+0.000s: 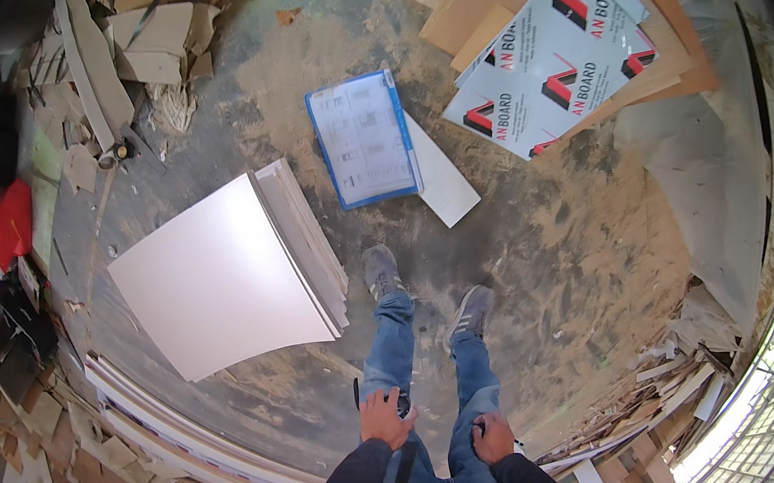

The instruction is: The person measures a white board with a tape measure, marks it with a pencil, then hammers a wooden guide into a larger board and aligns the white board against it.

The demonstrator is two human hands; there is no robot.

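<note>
The left hand (386, 417) is wrapped around a small black thing (402, 402) at the person's left thigh, low in the view. Only a bit of it shows, so I cannot tell which way it points. The right hand (492, 437) is curled in a loose fist by the right thigh, and I cannot tell if it holds something. On the dusty floor (545, 250) ahead of the shoes lies a stack of white boards (226, 277). Farther out lies a blue-edged sheet (362, 139), long side pointing away.
</note>
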